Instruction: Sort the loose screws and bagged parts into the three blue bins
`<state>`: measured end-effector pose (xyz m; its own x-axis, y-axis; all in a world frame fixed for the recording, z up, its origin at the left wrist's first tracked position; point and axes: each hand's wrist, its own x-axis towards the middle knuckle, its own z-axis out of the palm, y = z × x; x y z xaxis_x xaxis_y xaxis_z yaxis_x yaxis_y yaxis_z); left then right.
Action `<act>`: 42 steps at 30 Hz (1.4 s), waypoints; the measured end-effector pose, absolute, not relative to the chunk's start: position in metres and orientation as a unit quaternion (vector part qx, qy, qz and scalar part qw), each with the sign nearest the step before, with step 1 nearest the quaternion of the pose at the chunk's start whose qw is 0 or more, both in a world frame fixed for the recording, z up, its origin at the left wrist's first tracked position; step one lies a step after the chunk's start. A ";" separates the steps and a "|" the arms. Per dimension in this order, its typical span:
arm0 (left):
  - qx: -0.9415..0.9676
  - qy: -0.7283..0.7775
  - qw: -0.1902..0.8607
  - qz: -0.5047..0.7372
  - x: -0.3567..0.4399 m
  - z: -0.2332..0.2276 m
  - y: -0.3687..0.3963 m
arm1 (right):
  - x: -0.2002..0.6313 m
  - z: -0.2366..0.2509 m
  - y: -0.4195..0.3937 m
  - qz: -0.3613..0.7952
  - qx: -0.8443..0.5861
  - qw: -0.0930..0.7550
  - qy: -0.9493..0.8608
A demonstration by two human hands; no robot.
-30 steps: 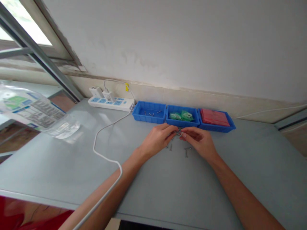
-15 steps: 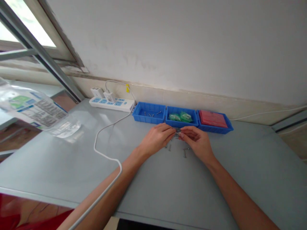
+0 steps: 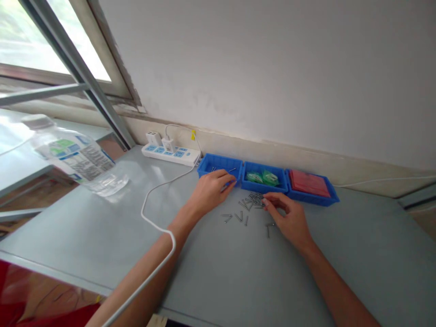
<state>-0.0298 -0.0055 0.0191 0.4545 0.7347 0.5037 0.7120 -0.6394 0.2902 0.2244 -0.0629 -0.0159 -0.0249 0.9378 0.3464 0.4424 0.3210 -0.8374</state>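
On the grey table a pile of thin metal screws (image 3: pixel 255 199) lies in front of the blue trays, with several loose ones around it. My left hand (image 3: pixel 211 190) is by the front edge of the left blue tray (image 3: pixel 218 160). Its thumb and fingertips come together, and whatever is between them is too small to make out. A few screws show inside that tray, partly hidden by this hand. At the pile's right edge, my right hand (image 3: pixel 289 218) has its thumb and forefinger pinched against the screws; what they grip is unclear.
Green packets (image 3: pixel 269 177) fill the middle blue tray (image 3: pixel 264 186); red packets (image 3: pixel 309 183) lie in the right one. A white power strip (image 3: pixel 173 155) stands by the wall. Its white cable (image 3: pixel 150 193) passes over my left forearm. A clear bottle (image 3: pixel 85 156) is at left.
My left hand has left the screw pile and moved left to the left tray, uncovering more screws. My right hand stays at the pile. The camera view has shifted slightly.
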 end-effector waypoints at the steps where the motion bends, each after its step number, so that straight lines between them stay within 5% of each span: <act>1: 0.876 0.401 0.058 0.263 -0.030 0.024 -0.009 | 0.225 -0.015 -0.064 0.241 -0.519 0.458 -0.681; 6: 0.901 0.363 0.212 0.106 -0.030 0.036 -0.020 | 0.227 -0.009 -0.069 0.171 -0.462 0.379 -0.783; 11: 0.877 0.380 0.284 0.074 -0.028 0.036 -0.023 | 0.224 -0.006 -0.074 0.143 -0.420 0.281 -0.851; 29: 0.807 0.374 0.313 0.334 0.002 0.010 -0.021 | 0.226 -0.015 -0.065 0.085 -0.449 0.342 -0.821; 36: 0.624 0.384 0.527 0.430 0.013 0.005 -0.018 | 0.225 -0.014 -0.066 0.091 -0.448 0.353 -0.817; 38: 0.619 0.412 0.480 0.466 0.011 0.006 -0.016 | 0.225 -0.014 -0.066 0.091 -0.447 0.353 -0.817; 42: 0.686 0.494 0.171 0.507 -0.007 0.010 -0.008 | 0.226 -0.014 -0.066 0.093 -0.447 0.356 -0.815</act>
<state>-0.0065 -0.0080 0.0095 -0.0018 0.8503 0.5262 0.5041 -0.4537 0.7349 0.2255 -0.0665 -0.0138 -0.3461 0.7957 0.4971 0.6634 0.5822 -0.4700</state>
